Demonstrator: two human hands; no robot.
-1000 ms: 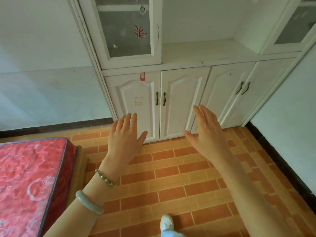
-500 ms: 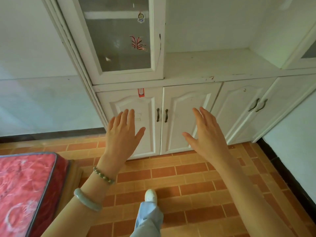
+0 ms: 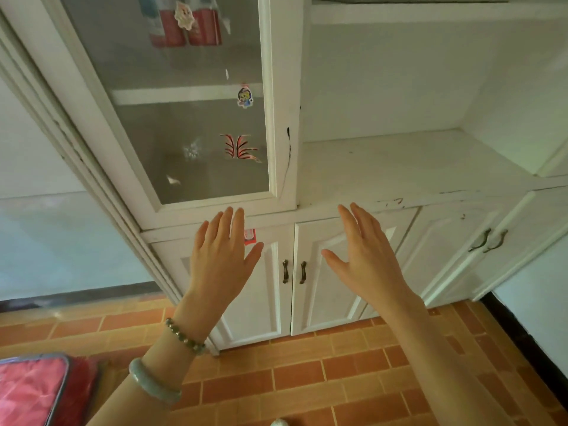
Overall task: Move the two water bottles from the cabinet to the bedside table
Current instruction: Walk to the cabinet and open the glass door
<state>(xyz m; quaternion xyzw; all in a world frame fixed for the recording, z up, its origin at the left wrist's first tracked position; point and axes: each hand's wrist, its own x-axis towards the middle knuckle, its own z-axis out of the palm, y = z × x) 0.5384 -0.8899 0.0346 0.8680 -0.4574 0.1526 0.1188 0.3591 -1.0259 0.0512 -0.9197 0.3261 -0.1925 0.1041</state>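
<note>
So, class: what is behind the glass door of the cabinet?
Behind the glass door, two red-labelled bottles stand on the upper shelf; their tops are out of frame. The lower shelf looks empty.

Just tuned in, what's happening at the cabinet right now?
A person stands facing the white cabinet, both hands raised, open and empty. The left hand and right hand hover in front of the lower doors, touching nothing. Two bottles with red labels show behind the shut glass door, on its upper shelf. Neither has been picked up yet.
</note>
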